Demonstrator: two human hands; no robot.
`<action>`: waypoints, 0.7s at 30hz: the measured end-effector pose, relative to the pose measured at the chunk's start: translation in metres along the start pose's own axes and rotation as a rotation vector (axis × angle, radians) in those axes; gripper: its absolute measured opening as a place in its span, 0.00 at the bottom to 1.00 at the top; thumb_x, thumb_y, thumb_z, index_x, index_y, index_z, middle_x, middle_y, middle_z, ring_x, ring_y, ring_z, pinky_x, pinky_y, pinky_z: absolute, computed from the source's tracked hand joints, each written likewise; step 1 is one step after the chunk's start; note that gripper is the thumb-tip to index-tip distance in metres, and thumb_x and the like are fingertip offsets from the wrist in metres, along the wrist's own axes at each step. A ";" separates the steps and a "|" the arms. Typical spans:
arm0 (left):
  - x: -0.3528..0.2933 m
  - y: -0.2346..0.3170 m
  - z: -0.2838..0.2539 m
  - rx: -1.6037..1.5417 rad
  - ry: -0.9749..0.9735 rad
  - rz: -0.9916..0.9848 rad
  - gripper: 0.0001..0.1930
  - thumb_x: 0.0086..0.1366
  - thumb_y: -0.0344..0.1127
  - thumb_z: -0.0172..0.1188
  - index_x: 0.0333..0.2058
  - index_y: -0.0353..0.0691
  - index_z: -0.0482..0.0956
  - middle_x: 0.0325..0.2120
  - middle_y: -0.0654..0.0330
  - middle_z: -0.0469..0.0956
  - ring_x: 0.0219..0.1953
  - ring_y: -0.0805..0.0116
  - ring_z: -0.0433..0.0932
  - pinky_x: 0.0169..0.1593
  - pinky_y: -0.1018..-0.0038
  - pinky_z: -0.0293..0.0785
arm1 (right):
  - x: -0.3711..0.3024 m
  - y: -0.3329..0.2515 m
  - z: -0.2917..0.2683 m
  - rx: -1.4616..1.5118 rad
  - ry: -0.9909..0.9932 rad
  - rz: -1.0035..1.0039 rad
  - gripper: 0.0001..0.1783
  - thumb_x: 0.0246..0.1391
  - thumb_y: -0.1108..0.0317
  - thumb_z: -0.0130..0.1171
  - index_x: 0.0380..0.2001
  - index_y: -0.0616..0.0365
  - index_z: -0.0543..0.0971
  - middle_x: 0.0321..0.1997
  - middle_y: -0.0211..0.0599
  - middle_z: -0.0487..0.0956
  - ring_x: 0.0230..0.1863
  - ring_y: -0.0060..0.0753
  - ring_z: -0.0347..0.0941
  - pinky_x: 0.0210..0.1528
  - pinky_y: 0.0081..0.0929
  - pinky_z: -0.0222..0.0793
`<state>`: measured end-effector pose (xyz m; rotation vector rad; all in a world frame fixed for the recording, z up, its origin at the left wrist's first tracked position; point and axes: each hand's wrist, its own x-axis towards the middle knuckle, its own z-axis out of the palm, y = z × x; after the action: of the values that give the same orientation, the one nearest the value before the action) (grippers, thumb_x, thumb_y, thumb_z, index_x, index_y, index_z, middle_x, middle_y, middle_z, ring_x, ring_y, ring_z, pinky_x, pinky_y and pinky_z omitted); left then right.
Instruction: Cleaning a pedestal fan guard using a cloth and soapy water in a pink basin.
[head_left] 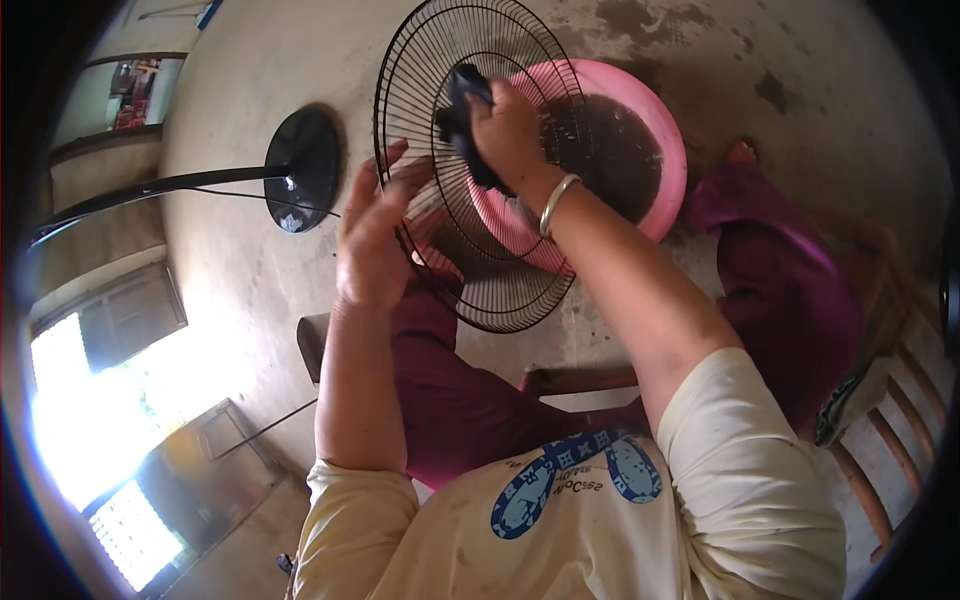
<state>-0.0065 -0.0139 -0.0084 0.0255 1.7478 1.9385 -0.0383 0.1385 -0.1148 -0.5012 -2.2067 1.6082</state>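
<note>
A round black wire fan grille point(490, 285) stands tilted in front of me, partly over a pink basin point(668, 130) of dark water. My right hand point(512, 130), with a bangle point(556, 205) at the wrist, is closed around a dark cloth point(466, 125) and presses it to the grille near its centre. At the grille's left rim is my left hand point(375, 240), fingers spread and slightly blurred. Whether those fingers bear any of the grille's weight I cannot tell.
A black fan stand with a round base point(303, 165) lies to the left, its cord trailing on the floor. Wet patches point(640, 20) mark the concrete beyond the basin. A wooden slatted chair point(890, 450) is at the right. Bright light enters through an opening point(90, 400) on the left.
</note>
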 end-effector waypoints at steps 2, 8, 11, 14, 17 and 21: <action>0.009 0.003 -0.011 -0.175 -0.016 -0.050 0.30 0.63 0.57 0.50 0.56 0.40 0.64 0.48 0.55 0.71 0.49 0.61 0.72 0.51 0.65 0.71 | -0.014 -0.052 -0.003 0.250 -0.088 -0.071 0.10 0.53 0.69 0.50 0.36 0.64 0.73 0.29 0.52 0.77 0.34 0.54 0.75 0.39 0.42 0.69; 0.013 -0.004 0.000 -0.330 0.167 -0.232 0.30 0.65 0.63 0.42 0.54 0.44 0.67 0.48 0.59 0.72 0.49 0.67 0.71 0.52 0.68 0.70 | -0.058 -0.059 0.025 0.226 -0.038 -0.250 0.11 0.51 0.68 0.52 0.36 0.62 0.69 0.33 0.55 0.73 0.35 0.58 0.73 0.37 0.46 0.70; 0.003 -0.004 0.009 -0.215 0.155 -0.181 0.27 0.66 0.58 0.46 0.51 0.41 0.67 0.43 0.57 0.73 0.44 0.63 0.75 0.47 0.64 0.76 | -0.044 -0.022 0.015 -0.062 -0.073 -0.201 0.10 0.54 0.66 0.49 0.35 0.61 0.71 0.32 0.54 0.74 0.34 0.57 0.74 0.36 0.45 0.72; 0.004 -0.006 0.013 -0.011 0.211 -0.082 0.22 0.67 0.50 0.49 0.51 0.39 0.66 0.42 0.57 0.74 0.42 0.63 0.76 0.44 0.66 0.77 | -0.023 0.023 0.006 -0.171 -0.063 -0.042 0.10 0.55 0.65 0.48 0.34 0.60 0.71 0.32 0.54 0.74 0.34 0.57 0.74 0.36 0.46 0.71; 0.009 -0.001 0.007 0.038 0.210 -0.087 0.20 0.66 0.46 0.52 0.50 0.38 0.66 0.41 0.56 0.74 0.41 0.65 0.76 0.41 0.68 0.77 | -0.026 0.000 0.008 -0.083 -0.028 -0.016 0.09 0.55 0.65 0.50 0.34 0.60 0.71 0.33 0.54 0.74 0.34 0.57 0.74 0.37 0.47 0.70; 0.017 -0.004 -0.004 -0.360 0.170 -0.150 0.24 0.67 0.56 0.46 0.49 0.42 0.71 0.43 0.57 0.75 0.43 0.66 0.75 0.48 0.68 0.74 | -0.058 -0.070 0.024 0.212 -0.083 -0.269 0.10 0.50 0.69 0.53 0.35 0.62 0.69 0.35 0.55 0.71 0.32 0.56 0.73 0.36 0.46 0.70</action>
<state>-0.0209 -0.0109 -0.0182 -0.3963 1.4279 2.1622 -0.0048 0.0704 -0.0594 -0.0749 -2.0258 1.7125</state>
